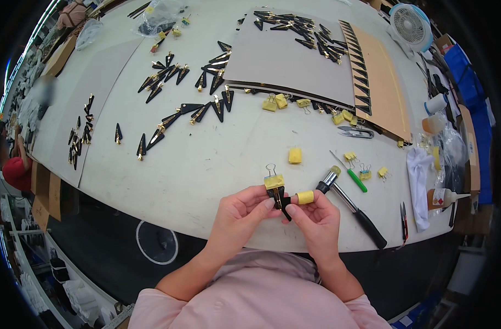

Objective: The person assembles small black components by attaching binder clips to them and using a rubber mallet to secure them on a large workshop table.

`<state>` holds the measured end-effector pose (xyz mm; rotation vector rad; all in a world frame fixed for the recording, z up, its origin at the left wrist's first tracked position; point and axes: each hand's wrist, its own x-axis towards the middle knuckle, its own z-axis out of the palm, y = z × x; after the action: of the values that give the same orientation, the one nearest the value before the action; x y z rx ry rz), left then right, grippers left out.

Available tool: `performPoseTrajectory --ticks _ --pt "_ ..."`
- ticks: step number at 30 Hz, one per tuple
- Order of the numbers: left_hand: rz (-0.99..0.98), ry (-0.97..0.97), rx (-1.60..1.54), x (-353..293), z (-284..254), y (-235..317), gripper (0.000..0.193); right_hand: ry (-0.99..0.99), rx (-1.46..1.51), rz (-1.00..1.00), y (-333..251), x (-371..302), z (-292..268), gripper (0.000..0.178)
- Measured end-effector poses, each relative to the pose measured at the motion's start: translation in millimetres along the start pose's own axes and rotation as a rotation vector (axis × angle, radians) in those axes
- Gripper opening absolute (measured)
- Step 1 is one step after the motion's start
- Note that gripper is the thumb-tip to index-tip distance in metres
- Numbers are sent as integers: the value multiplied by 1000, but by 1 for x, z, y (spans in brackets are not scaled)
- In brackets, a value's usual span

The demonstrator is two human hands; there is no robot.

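Observation:
Near the table's front edge my left hand [239, 216] pinches a black hair clip [278, 198] with a gold-coloured metal strip down its middle. A binder clip [274, 182] wrapped in yellow tape grips its upper end, wire handles up. My right hand [318, 222], with yellow tape [305, 197] round one finger, pinches a small black flap [286, 205] at the clip's right side. Whether that flap is joined to the clip I cannot tell. Just beyond my hands lies a loose yellow-taped binder clip [295, 156].
To the right lie a hammer [365, 226], a green-handled awl [356, 180], thread snips [356, 132] and red-handled scissors [404, 222]. Black-and-gold clips [217, 108] are scattered farther off. Beyond are a grey board [288, 60], a tan board with black pieces [384, 82] and a fan [410, 27].

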<state>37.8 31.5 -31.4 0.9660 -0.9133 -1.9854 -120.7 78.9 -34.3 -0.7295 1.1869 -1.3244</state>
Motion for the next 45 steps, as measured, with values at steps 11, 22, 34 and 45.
performPoseTrajectory --ticks 11,22,34,45 --pt "53 -30 7 1 -2 -10 27 -23 -41 36 -1 6 -1 14" --pt "116 18 118 2 -2 -10 25 -50 -59 21 0 7 -3 13" --pt "66 60 86 -1 4 -4 22 -123 126 18 -4 9 -5 14" --pt "45 48 -55 5 7 -2 25 -113 11 5 -2 9 -7 17"
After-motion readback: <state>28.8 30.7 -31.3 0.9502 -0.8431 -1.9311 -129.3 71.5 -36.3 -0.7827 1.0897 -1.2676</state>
